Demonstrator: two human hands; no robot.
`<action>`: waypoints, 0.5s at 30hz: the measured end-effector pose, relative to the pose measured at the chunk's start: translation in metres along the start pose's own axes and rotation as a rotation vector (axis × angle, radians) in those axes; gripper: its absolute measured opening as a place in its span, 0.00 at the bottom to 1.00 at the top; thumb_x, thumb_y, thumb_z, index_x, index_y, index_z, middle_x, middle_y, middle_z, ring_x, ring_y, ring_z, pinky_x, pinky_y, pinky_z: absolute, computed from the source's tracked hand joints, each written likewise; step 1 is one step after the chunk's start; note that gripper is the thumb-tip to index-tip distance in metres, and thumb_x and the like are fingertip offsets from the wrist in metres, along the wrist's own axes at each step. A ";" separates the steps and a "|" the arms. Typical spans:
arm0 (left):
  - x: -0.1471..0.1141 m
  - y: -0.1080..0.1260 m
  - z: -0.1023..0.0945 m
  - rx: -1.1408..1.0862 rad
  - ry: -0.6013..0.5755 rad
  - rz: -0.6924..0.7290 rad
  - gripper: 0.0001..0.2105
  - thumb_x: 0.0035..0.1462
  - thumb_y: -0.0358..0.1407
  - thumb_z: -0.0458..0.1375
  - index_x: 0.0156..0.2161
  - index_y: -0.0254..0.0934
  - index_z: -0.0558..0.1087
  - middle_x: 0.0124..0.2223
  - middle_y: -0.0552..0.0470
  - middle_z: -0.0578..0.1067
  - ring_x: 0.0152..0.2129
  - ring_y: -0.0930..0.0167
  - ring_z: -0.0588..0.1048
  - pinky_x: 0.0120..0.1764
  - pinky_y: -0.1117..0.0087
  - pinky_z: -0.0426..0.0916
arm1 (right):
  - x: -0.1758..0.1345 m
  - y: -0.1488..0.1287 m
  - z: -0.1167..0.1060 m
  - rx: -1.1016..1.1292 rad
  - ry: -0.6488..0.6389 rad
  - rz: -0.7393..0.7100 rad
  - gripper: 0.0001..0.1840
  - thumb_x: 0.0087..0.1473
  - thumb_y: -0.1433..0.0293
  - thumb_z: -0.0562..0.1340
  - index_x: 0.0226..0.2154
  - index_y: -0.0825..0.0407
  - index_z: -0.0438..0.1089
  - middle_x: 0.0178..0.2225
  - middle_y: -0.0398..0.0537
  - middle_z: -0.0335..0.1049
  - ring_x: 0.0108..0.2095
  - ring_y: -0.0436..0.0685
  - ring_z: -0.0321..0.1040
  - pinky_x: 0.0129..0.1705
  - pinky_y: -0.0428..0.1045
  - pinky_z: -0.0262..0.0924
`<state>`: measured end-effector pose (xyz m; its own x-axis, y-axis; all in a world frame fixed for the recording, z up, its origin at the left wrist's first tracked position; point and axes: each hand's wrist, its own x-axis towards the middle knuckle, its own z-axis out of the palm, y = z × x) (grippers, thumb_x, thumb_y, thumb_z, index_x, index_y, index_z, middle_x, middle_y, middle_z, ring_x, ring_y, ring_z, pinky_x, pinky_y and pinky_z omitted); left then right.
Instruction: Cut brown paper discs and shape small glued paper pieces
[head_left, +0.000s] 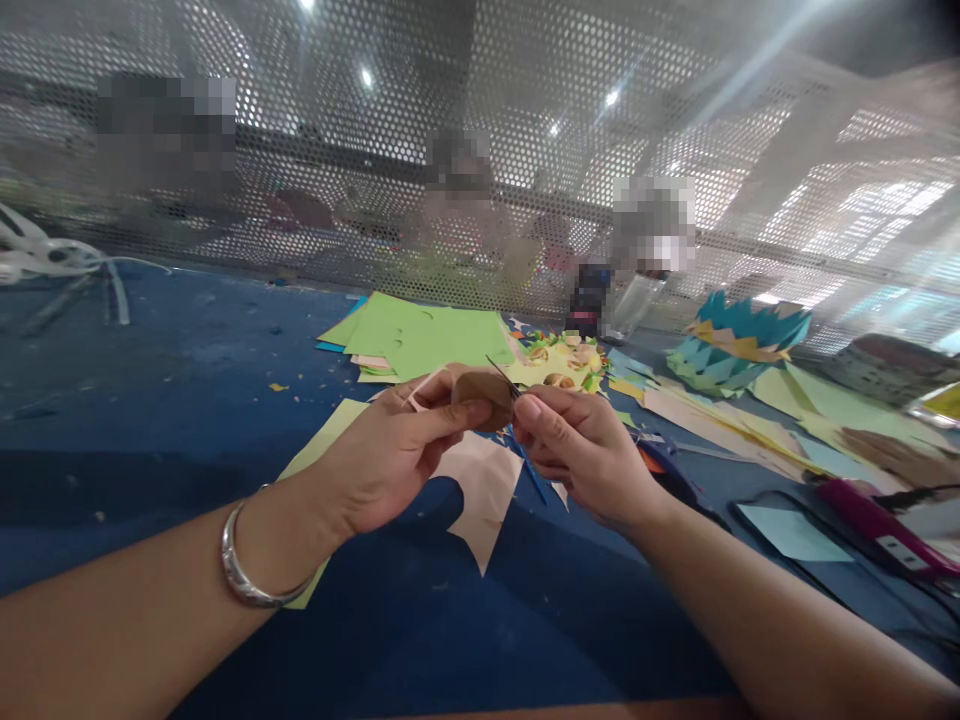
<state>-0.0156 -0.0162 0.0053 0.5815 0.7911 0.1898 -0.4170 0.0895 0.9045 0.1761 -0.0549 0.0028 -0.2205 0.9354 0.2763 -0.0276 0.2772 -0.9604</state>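
Paper piece (487,386) raised above the bench (150,450), pinched in the left grip (409,440), with the right grip (589,455) curled closed around a thin dark tool (500,371) at its edge. Looks already cut to a rounded outline, perhaps from the pale, curve-notched offcut (487,490) below; seems not yet finished, apart from the decorated paper cluster (551,366) beyond.

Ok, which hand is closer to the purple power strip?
Right. The right hand is left of the power strip; the left hand, holding brown paper, is farther left.
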 end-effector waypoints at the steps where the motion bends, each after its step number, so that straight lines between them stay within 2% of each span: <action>1: 0.000 0.000 -0.001 0.008 -0.009 0.006 0.01 0.59 0.32 0.67 0.35 0.39 0.80 0.39 0.55 0.75 0.42 0.72 0.70 0.46 0.72 0.62 | 0.000 -0.001 0.000 0.007 -0.005 0.003 0.24 0.62 0.53 0.65 0.25 0.53 0.66 0.17 0.33 0.48 0.16 0.43 0.39 0.18 0.43 0.36; 7: 0.000 0.004 -0.001 0.054 -0.052 0.029 0.06 0.59 0.33 0.66 0.31 0.38 0.76 0.37 0.54 0.73 0.39 0.71 0.69 0.45 0.70 0.62 | 0.000 -0.004 -0.003 0.021 -0.028 0.036 0.24 0.62 0.53 0.65 0.25 0.53 0.65 0.18 0.33 0.47 0.17 0.42 0.38 0.17 0.43 0.35; 15: 0.001 0.008 0.001 0.103 -0.034 0.068 0.05 0.58 0.33 0.66 0.31 0.38 0.78 0.35 0.53 0.75 0.37 0.71 0.71 0.41 0.70 0.63 | 0.000 -0.003 -0.005 0.009 -0.051 0.059 0.24 0.62 0.53 0.65 0.25 0.52 0.63 0.19 0.32 0.46 0.17 0.42 0.38 0.17 0.43 0.34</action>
<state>-0.0179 -0.0156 0.0135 0.5788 0.7718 0.2631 -0.3831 -0.0275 0.9233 0.1808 -0.0543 0.0059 -0.2710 0.9377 0.2177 -0.0218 0.2201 -0.9752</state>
